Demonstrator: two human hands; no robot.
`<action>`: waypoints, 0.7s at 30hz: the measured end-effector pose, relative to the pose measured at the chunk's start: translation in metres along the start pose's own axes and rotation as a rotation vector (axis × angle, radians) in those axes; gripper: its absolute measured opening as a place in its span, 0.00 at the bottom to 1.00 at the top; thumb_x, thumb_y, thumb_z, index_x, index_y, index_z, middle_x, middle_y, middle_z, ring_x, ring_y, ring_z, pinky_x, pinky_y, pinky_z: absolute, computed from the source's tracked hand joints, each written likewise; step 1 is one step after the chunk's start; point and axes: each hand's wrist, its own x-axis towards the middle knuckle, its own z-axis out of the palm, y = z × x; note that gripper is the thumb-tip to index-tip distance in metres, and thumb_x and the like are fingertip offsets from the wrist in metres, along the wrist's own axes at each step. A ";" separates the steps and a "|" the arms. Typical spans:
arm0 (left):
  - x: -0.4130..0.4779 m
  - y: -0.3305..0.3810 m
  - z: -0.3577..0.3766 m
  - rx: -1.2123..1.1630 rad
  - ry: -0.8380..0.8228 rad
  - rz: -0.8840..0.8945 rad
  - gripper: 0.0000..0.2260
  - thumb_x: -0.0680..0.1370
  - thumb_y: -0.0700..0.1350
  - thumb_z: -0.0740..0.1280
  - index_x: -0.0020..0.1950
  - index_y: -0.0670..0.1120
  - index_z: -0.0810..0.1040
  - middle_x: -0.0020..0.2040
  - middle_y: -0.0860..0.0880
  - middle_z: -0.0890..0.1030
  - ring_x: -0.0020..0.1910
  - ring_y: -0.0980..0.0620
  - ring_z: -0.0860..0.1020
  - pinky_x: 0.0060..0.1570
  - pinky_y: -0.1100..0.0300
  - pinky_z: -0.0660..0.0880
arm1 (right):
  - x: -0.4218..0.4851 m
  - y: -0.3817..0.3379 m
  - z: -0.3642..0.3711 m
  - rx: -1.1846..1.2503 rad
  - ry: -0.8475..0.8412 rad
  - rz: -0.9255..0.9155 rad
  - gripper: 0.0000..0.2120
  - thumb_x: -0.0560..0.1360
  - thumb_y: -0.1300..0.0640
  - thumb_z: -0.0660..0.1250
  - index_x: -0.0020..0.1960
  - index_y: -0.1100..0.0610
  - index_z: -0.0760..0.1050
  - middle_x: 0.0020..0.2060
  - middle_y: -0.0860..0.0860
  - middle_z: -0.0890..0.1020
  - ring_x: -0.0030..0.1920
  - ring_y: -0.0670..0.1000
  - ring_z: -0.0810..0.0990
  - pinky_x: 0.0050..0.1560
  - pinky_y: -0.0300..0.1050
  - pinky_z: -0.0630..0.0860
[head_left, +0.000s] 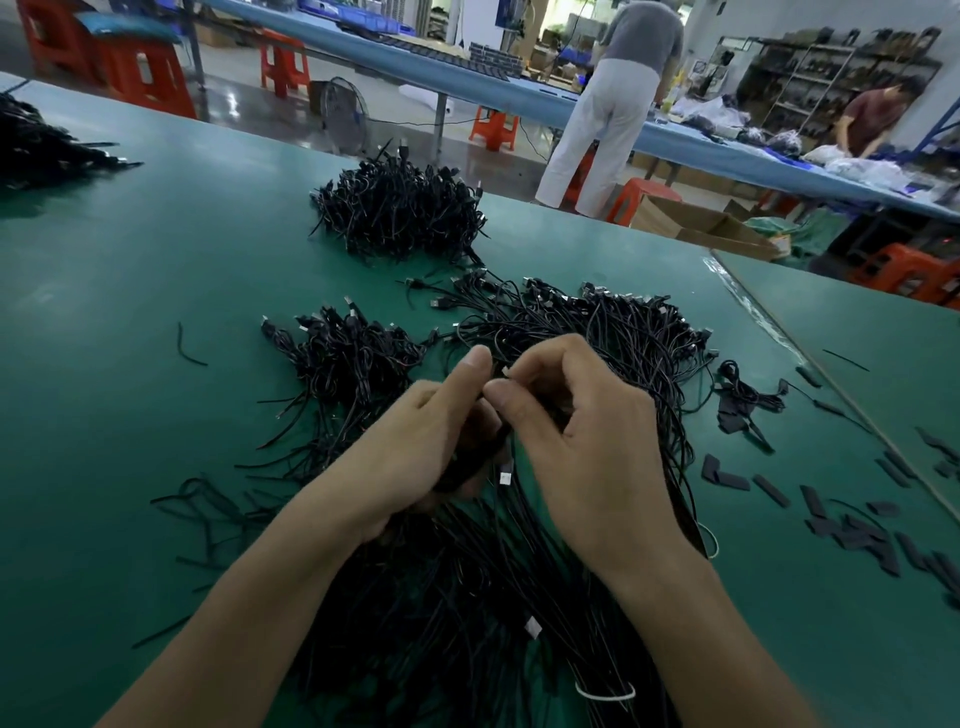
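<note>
Your light is flat, dim overhead stuff. The green table falls off darker toward the near edge, and the black cables mush into one shadowy blob with barely any detail. There's some glare on the shiny floor out back. Fisheye bends the edges hard, and the far background looks soft.

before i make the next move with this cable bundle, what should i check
1. Left hand grips the bundle: ok.
2. Right hand pinches at the bundle's top: ok.
3. What sits between its fingertips: cannot tell.
4. Connector dangling below the hands, outside the grip: not ok.
5. Loose cables under the wrists untangled: not ok.
6. Black strips lying to the right, apart from the cables: ok.
</note>
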 end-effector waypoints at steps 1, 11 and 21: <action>0.002 -0.001 -0.001 0.035 0.088 0.039 0.33 0.77 0.71 0.51 0.27 0.48 0.76 0.22 0.52 0.73 0.18 0.56 0.66 0.19 0.66 0.62 | -0.002 0.003 0.002 0.045 0.005 0.072 0.07 0.77 0.49 0.71 0.50 0.48 0.73 0.38 0.41 0.79 0.42 0.40 0.79 0.39 0.27 0.71; 0.011 0.000 -0.025 -0.103 0.525 0.218 0.24 0.83 0.58 0.57 0.31 0.48 0.59 0.23 0.54 0.58 0.19 0.58 0.55 0.18 0.71 0.58 | -0.048 0.012 0.068 -0.346 -0.733 -0.093 0.18 0.79 0.47 0.67 0.68 0.48 0.73 0.54 0.51 0.74 0.56 0.54 0.71 0.57 0.51 0.71; 0.011 0.002 -0.021 -0.115 0.486 0.213 0.24 0.83 0.58 0.56 0.32 0.47 0.60 0.22 0.55 0.60 0.19 0.57 0.56 0.19 0.67 0.56 | -0.055 0.003 0.102 -0.506 -0.751 -0.233 0.10 0.74 0.62 0.72 0.54 0.57 0.76 0.45 0.54 0.73 0.45 0.55 0.68 0.45 0.47 0.61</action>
